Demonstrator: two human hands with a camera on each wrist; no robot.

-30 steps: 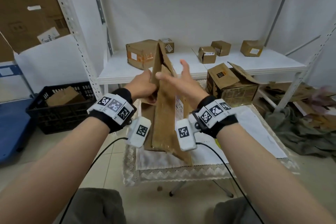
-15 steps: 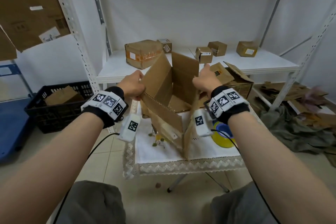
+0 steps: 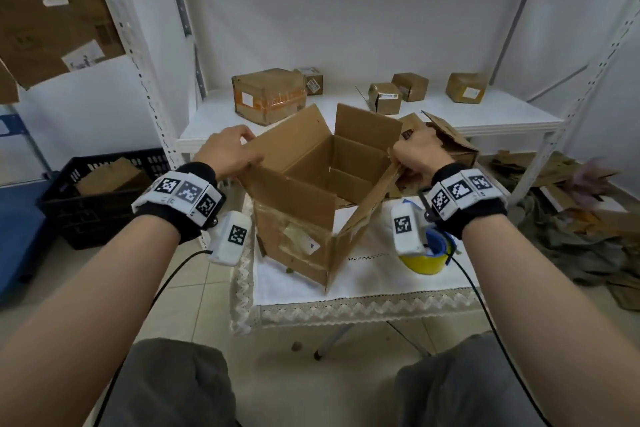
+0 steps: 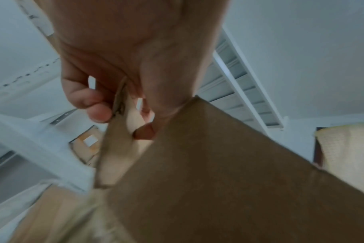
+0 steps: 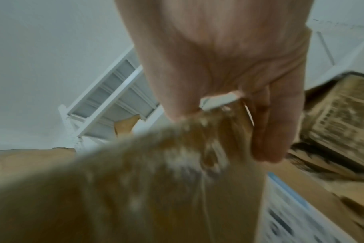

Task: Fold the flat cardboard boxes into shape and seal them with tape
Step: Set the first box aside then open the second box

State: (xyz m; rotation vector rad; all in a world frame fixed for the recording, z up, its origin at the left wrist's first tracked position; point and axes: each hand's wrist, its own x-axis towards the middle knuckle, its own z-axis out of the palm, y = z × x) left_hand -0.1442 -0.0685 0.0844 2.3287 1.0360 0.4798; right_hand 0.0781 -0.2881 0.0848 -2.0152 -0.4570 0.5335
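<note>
A brown cardboard box (image 3: 301,218) stands spread into a square tube on the small white-clothed table (image 3: 363,288), its top flaps upright. My left hand (image 3: 228,152) pinches the box's left corner flap; the left wrist view shows thumb and fingers (image 4: 100,111) clamped on the cardboard edge (image 4: 119,102). My right hand (image 3: 415,156) grips the opposite right corner, its fingers (image 5: 268,144) curled over the blurred cardboard (image 5: 156,180). A yellow tape roll (image 3: 424,262) with a blue core lies on the table under my right wrist.
A white shelf (image 3: 346,118) behind the table carries several small sealed boxes and an open box (image 3: 446,139). A black crate (image 3: 93,198) with cardboard stands on the floor at left. Flat cardboard and cloth (image 3: 571,225) are heaped at right.
The box was a flat sheet pressed between my hands one second ago. My hands have pulled apart, left going left and right going right, and the box now stands spread square.
</note>
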